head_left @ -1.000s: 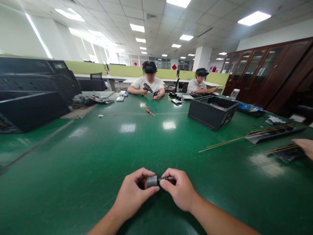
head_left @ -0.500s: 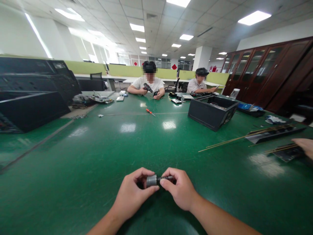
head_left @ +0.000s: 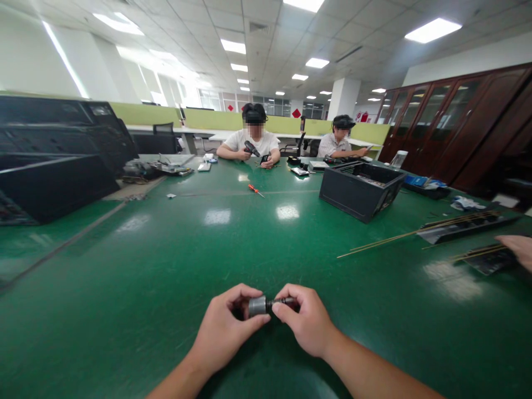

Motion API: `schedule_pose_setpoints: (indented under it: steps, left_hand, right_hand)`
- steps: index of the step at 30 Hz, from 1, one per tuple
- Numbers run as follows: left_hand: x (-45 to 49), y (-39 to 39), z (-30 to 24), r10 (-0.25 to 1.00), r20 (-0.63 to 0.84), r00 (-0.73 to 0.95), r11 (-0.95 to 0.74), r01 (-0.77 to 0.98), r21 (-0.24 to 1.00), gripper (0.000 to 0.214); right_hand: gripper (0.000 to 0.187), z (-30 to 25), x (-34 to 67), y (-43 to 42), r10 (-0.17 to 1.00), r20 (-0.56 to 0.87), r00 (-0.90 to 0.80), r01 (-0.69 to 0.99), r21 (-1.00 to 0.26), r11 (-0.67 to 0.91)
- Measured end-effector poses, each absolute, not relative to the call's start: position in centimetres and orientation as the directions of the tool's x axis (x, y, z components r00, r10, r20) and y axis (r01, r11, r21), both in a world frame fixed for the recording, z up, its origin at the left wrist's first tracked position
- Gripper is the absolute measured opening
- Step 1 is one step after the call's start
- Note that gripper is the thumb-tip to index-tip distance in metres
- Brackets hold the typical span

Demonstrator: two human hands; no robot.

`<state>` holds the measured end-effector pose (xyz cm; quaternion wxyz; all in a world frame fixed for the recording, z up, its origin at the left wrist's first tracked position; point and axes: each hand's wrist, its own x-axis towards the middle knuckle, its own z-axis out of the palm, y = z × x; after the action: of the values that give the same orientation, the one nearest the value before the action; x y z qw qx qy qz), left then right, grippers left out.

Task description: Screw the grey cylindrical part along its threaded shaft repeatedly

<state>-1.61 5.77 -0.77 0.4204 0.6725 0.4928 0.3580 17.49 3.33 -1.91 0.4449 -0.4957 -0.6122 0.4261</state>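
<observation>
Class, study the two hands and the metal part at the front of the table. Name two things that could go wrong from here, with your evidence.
1. The grey cylinder in the left hand looks round; if dropped, it might roll across the green tabletop.
2. The right hand holds the thin dark shaft close to the cylinder; a slip might pinch skin.

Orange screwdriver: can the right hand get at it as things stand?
Probably not: the right hand grips the dark shaft, and the orange screwdriver, though unobstructed, lies far across the green table.
</observation>
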Motion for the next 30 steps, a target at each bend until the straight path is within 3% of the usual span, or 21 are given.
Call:
schedule_pose_setpoints:
  steps: [30]
  left_hand:
    - [-1.72,5.8,-0.85,0.968,0.08,0.236,-0.162,0.352,0.922,0.031]
  right_hand:
    - [0.012,-1.95,17.44,3.37,0.987,0.117,-0.11,0.19,-0.972,0.136]
